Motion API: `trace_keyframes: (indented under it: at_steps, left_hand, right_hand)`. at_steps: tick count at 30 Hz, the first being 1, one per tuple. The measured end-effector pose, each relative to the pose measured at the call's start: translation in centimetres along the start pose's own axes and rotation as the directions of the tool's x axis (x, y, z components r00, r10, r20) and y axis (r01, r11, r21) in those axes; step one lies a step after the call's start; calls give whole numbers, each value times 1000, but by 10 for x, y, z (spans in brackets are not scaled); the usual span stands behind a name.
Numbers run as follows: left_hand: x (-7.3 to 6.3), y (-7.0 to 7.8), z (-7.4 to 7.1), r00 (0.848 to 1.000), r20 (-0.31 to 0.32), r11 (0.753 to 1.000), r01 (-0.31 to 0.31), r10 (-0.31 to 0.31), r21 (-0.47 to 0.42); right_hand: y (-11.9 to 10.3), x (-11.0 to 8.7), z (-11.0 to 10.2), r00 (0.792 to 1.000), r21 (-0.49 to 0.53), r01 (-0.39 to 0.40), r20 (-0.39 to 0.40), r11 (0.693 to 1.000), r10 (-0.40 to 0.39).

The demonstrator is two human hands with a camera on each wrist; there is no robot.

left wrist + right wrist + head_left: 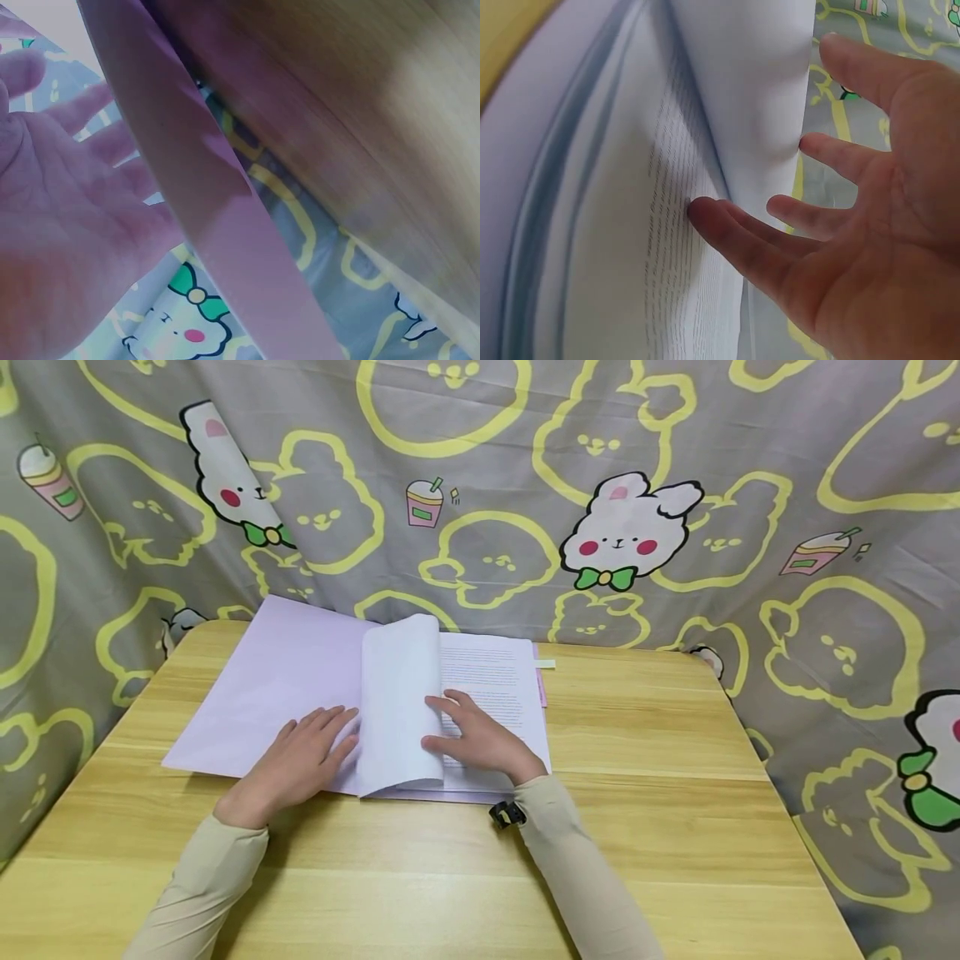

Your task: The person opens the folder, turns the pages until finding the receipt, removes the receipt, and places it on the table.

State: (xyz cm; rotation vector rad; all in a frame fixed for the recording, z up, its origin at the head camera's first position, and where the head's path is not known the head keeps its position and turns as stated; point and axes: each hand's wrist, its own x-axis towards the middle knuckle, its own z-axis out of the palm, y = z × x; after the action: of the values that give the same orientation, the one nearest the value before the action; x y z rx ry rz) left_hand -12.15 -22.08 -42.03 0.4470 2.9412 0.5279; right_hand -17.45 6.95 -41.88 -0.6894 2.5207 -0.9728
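A lilac-covered booklet lies open, its cover (292, 652) spread left and a printed page (487, 664) showing on the right. Between them a blank-looking white sheet (397, 693) stands curved, partly turned over. My left hand (300, 760) rests on the cover close to that sheet, fingers extended. In the left wrist view its palm (75, 195) is beside the cover's edge (202, 195). My right hand (483, 735) reaches over the printed page, with fingertips at the curved sheet's right edge. The right wrist view shows these fingers (742, 244) spread, one fingertip against the sheet.
The booklet lies on a wooden table (660, 793), towards its back edge. A patterned cloth (495, 468) hangs behind and at both sides. Small coloured tabs (547, 664) stick out from the booklet's right side. A black band (507, 814) is on my right wrist.
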Motion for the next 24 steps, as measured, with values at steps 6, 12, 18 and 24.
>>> trace_keyframes:
  at_steps: [6,12,18,24]
  left_hand:
    - [0,-1,0,1000,-23,999,1,-2,-49]
    - [0,-2,0,1000,-24,999,-6,5,-36]
    - [0,-1,0,999,-28,1000,-21,20,-16]
    - [0,0,1,999,-33,1000,-25,25,2]
  right_hand:
    - [-6,0,7,1000,-38,-1,26,999,2]
    - [-11,2,14,999,-72,9,34,997,-6]
    - [-14,3,22,999,-103,26,44,994,-21]
    - [-18,4,27,997,-145,59,58,988,-51]
